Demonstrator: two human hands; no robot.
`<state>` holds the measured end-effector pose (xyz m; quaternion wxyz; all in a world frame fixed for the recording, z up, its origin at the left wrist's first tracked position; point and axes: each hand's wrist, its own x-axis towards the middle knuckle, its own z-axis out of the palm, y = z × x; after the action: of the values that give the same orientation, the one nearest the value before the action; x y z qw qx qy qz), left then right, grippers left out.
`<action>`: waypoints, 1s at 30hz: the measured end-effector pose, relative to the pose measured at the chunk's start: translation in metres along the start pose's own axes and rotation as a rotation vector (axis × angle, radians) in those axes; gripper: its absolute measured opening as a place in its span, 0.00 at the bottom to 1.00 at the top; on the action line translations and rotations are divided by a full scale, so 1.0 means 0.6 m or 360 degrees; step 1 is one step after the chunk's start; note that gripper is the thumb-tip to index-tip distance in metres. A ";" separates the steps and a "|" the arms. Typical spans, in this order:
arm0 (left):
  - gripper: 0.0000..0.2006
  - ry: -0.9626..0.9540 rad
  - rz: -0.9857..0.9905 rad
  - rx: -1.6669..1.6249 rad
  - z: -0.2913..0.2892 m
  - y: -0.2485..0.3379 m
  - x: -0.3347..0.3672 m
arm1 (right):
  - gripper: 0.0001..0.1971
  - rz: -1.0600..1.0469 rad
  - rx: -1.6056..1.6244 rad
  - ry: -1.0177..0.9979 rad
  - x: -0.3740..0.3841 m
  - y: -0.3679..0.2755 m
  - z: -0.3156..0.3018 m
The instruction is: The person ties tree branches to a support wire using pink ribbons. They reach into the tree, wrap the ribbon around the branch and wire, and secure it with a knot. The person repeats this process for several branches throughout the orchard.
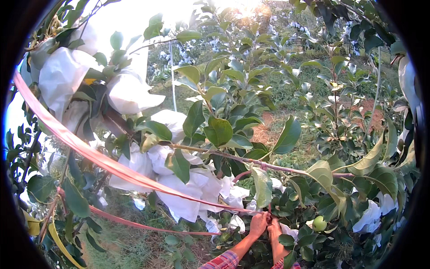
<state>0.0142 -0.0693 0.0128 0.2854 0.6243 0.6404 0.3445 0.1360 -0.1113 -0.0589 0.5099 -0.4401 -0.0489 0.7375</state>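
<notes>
A long pink plastic tape (112, 167) sweeps in from the upper left and narrows down to my hands at the lower middle. My left hand (258, 225) is closed, its fingers pinching the tape. Right beside it, my right hand (274, 229) is closed too, with its fingertips pressed on the tape where a thin strand rises between the hands. Some of the fingers hide one another. Above them runs a leafy branch (233, 157), with a piece of pink tape around it. A lower stretch of pink tape (148, 226) ends left of my wrists.
White bags (134, 92) hang in clusters on the branches at left, and more white bags (368, 217) hang at right. A bare green fruit (319, 223) sits right of my hands. Leaves crowd around my forearms. Grass and more trees lie beyond.
</notes>
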 end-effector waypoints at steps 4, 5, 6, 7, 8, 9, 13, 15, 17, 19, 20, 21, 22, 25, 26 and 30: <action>0.16 0.0007 -0.0061 0.0058 -0.002 0.014 -0.007 | 0.04 -0.0004 -0.0136 -0.0108 0.004 -0.005 0.024; 0.15 -0.0005 -0.0018 0.0195 0.004 0.002 -0.013 | 0.04 -0.0006 -0.0188 -0.0151 0.004 -0.007 0.040; 0.17 0.0010 0.0093 0.0612 0.016 -0.023 -0.014 | 0.04 -0.0010 -0.0221 -0.0203 0.008 -0.008 0.058; 0.18 0.0074 -0.0022 0.0191 0.026 -0.033 -0.009 | 0.04 -0.0034 -0.0274 -0.0247 0.015 -0.020 0.079; 0.19 0.0078 -0.0083 0.0153 0.034 -0.034 0.004 | 0.04 -0.0073 -0.0304 -0.0268 0.026 -0.038 0.093; 0.19 -0.0020 -0.0155 0.0090 0.045 -0.035 0.028 | 0.04 -0.0132 -0.0344 -0.0272 0.046 -0.062 0.108; 0.12 0.0128 0.0235 0.0782 0.059 -0.130 0.023 | 0.04 -0.0174 -0.0544 -0.0454 0.042 -0.072 0.169; 0.13 0.0022 0.0027 0.0655 0.064 -0.120 0.025 | 0.04 -0.0209 -0.0622 -0.0519 0.045 -0.078 0.191; 0.13 0.0143 -0.0215 0.0318 0.073 -0.081 0.029 | 0.04 -0.0263 -0.0679 -0.0555 0.051 -0.090 0.200; 0.14 0.0215 -0.0091 -0.0066 0.064 0.003 0.034 | 0.04 -0.0335 -0.0714 -0.0548 0.066 -0.107 0.193; 0.14 0.0198 -0.0108 -0.0114 0.062 0.003 0.019 | 0.03 -0.0307 -0.0735 -0.0572 0.056 -0.099 0.196; 0.14 0.0179 -0.0116 -0.0168 0.068 0.000 0.010 | 0.03 -0.0312 -0.0749 -0.0596 0.051 -0.093 0.201; 0.14 0.0161 -0.0122 -0.0228 0.076 0.001 0.005 | 0.03 -0.0312 -0.0774 -0.0613 0.048 -0.088 0.201; 0.18 0.0327 -0.0515 -0.0371 0.116 -0.001 0.011 | 0.03 -0.0347 -0.0816 -0.0609 0.055 -0.091 0.201; 0.19 0.0396 -0.0295 -0.0244 0.112 -0.029 0.005 | 0.03 -0.0318 -0.0823 -0.0633 0.043 -0.082 0.206; 0.20 0.0430 -0.0486 -0.0144 0.130 -0.067 0.028 | 0.03 -0.0350 -0.0867 -0.0642 0.051 -0.084 0.212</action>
<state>0.0507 -0.0454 -0.0649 0.2737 0.4545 0.7440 0.4062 0.0800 -0.0151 0.0266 0.4301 -0.3976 -0.3906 0.7102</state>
